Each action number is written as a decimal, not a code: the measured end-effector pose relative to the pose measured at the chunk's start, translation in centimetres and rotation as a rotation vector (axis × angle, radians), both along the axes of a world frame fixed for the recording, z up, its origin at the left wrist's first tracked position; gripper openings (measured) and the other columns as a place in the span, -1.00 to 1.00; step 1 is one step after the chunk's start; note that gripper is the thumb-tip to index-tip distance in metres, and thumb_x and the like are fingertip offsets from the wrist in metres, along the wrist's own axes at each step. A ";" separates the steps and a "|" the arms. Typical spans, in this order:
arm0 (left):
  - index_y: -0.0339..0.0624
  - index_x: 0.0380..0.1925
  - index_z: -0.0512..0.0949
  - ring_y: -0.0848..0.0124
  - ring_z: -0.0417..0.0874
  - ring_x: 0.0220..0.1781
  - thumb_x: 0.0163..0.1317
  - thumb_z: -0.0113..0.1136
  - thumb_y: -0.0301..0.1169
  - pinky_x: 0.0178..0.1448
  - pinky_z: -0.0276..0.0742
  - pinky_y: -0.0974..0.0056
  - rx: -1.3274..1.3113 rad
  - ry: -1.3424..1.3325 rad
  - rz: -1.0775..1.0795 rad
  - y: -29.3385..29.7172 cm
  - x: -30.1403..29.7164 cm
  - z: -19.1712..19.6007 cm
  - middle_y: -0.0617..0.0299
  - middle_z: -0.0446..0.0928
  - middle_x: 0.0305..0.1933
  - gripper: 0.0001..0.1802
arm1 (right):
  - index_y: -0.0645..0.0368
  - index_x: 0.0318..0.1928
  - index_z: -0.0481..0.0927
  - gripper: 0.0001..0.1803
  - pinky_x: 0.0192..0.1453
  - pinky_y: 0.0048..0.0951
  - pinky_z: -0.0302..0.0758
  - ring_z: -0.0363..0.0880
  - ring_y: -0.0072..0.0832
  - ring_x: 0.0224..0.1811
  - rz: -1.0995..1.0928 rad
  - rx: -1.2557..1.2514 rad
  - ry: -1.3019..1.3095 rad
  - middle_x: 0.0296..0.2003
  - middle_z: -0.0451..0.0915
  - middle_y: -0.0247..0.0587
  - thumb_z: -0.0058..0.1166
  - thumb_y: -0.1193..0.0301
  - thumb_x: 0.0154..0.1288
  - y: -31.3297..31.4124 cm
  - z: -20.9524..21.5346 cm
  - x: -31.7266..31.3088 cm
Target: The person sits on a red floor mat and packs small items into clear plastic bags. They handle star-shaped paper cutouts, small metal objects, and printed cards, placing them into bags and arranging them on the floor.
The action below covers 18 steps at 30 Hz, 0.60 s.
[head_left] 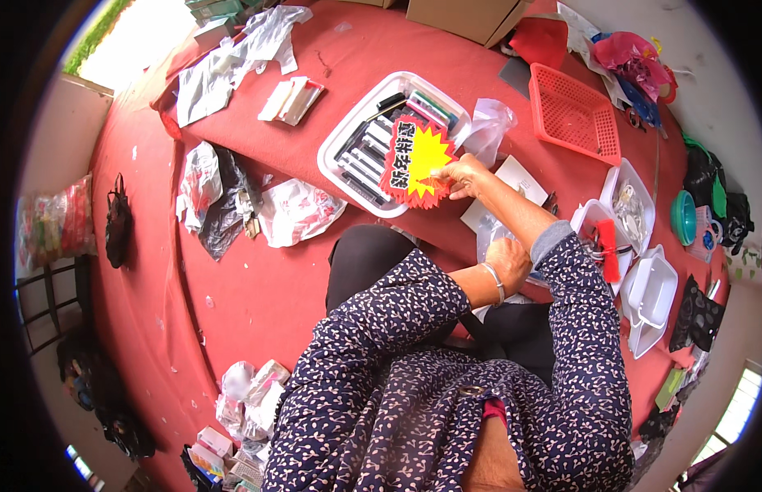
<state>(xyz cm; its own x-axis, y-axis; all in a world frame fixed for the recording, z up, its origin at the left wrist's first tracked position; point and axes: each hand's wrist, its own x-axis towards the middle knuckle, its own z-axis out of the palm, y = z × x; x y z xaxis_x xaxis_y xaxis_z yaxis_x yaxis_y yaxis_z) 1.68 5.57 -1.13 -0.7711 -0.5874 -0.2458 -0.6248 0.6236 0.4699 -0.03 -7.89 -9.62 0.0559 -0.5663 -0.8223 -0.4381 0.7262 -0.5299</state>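
Observation:
My right hand [462,175] pinches the edge of a red and yellow starburst-shaped price card [418,164] with black lettering. The card hangs over a white plastic tray [327,152] filled with pens and several black-and-white packs [363,168]. My left hand [509,261], with a bracelet at the wrist, is curled closed below my right forearm. Its fingers are mostly turned away, so what it holds, if anything, is hidden. Beside it lie clear plastic and a white card [520,179].
A red mesh basket [573,115] sits at the far right. White tubs [648,287] stand near my right knee. Plastic bags [299,211] lie on the red floor covering [241,303] to the left, with a small stack of packets [291,100] beyond. Cardboard boxes [463,18] stand at the back.

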 end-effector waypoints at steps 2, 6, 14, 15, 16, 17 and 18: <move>-0.13 -0.48 0.57 0.27 0.61 -0.37 -0.01 0.05 -0.39 -0.39 0.50 0.23 -0.016 0.016 0.002 0.3 -0.3 -0.5 0.14 0.55 -0.44 -0.86 | 0.17 -0.37 0.57 -0.71 -0.51 -0.43 0.47 0.41 -0.48 -0.59 -0.019 -0.009 0.007 -0.45 0.55 -0.25 0.28 0.31 -0.12 0.0 -0.2 -0.1; -0.15 -0.46 0.57 0.26 0.62 -0.36 -0.01 0.05 -0.40 -0.38 0.50 0.23 0.005 0.010 -0.024 0.3 -0.1 0.2 0.13 0.55 -0.42 -0.85 | 0.10 -0.45 0.56 -0.82 -0.72 -0.65 0.19 0.38 -0.64 -0.71 -0.114 -0.019 -0.031 -0.59 0.54 -0.39 0.26 0.45 -0.16 -0.2 -0.5 -0.7; -0.20 -0.41 0.53 0.24 0.63 -0.35 -0.02 0.05 -0.43 -0.38 0.54 0.22 -0.059 0.030 0.008 0.2 -1.0 -0.1 0.09 0.56 -0.39 -0.84 | 0.25 -0.38 0.53 -0.77 -0.45 -0.53 0.42 0.52 -0.48 -0.47 -0.334 -0.175 -0.518 -0.45 0.56 -0.20 0.11 0.63 -0.19 -1.8 1.6 -3.4; -0.31 -0.33 0.49 0.23 0.63 -0.38 -0.03 0.04 -0.45 -0.40 0.54 0.19 -0.046 0.033 -0.002 0.0 -1.3 -0.1 0.07 0.57 -0.42 -0.77 | 0.30 -0.28 0.50 -0.72 -0.23 -0.43 0.49 0.56 -0.39 -0.35 -0.402 -0.126 -0.676 -0.34 0.56 -0.12 0.06 0.61 -0.13 -2.3 2.0 -4.7; -0.39 -0.25 0.44 0.22 0.63 -0.40 -0.03 0.03 -0.46 -0.41 0.54 0.18 -0.068 0.009 0.024 -0.3 -1.0 -0.1 0.06 0.56 -0.44 -0.69 | 0.32 -0.23 0.48 -0.69 -0.13 -0.37 0.48 0.56 -0.34 -0.31 -0.432 -0.135 -0.747 -0.32 0.56 -0.10 0.05 0.59 -0.10 -1.7 4.1 -5.0; -0.47 -0.16 0.39 0.21 0.63 -0.42 -0.03 0.03 -0.47 -0.42 0.54 0.17 -0.094 -0.009 0.043 -0.6 -0.7 0.1 0.05 0.56 -0.46 -0.61 | 0.35 -0.18 0.45 -0.66 -0.02 -0.31 0.46 0.56 -0.30 -0.26 -0.465 -0.156 -0.815 -0.29 0.56 -0.09 0.03 0.58 -0.07 -1.1 7.7 -5.8; -0.53 -0.08 0.30 0.21 0.63 -0.44 -0.04 0.02 -0.48 -0.42 0.53 0.16 -0.121 -0.004 0.070 -0.8 -0.6 -0.4 0.04 0.56 -0.47 -0.52 | 0.36 -0.16 0.43 -0.65 -0.07 -0.28 0.49 0.56 -0.27 -0.25 -0.532 -0.238 -0.866 -0.25 0.55 -0.05 0.02 0.56 -0.05 -0.2 10.3 -6.9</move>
